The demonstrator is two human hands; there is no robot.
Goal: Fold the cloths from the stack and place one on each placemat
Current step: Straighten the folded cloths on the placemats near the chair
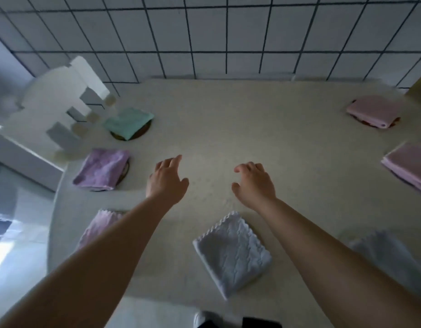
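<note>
Looking down over a cream table. Left hand and right hand both reaching out above the bare middle, fingers loosely spread, grasping nothing. Folded white cloth lying flat at the near edge, between the two forearms. Folded teal cloth on a round brown placemat far left; purple cloth just nearer. Pale pink cloth partly hidden under the left forearm. Two pink cloths along the right side. Blurred white cloth near right. Tiled wall behind.
</note>
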